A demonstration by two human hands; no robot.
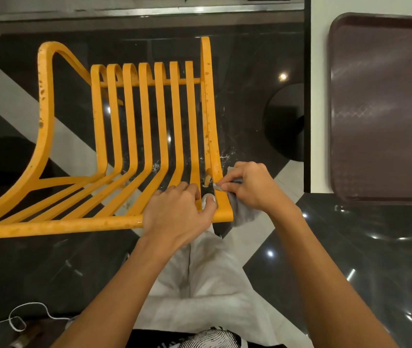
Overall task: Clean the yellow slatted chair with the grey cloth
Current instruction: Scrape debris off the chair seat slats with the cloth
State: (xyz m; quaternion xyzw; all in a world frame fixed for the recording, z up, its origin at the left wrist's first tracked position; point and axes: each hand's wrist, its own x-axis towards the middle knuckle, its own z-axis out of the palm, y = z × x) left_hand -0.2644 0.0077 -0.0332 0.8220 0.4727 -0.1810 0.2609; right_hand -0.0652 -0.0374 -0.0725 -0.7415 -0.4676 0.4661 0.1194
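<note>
The chair [147, 116] is yellow-orange with small brown spots. The cloth [244, 212] is grey. The floor [250, 71] is black with white stripes. The tray [385, 109] is dark brown with a criss-cross pattern.

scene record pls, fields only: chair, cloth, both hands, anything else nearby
chair: yellow slatted chair, seen from above, brown specks on frame
cloth: grey cloth against right side rail, hanging below seat edge
left: left hand curled over last slat at seat front
right: right hand pinches cloth at rail
nearby: brown tray on white table; white cord on floor
</note>
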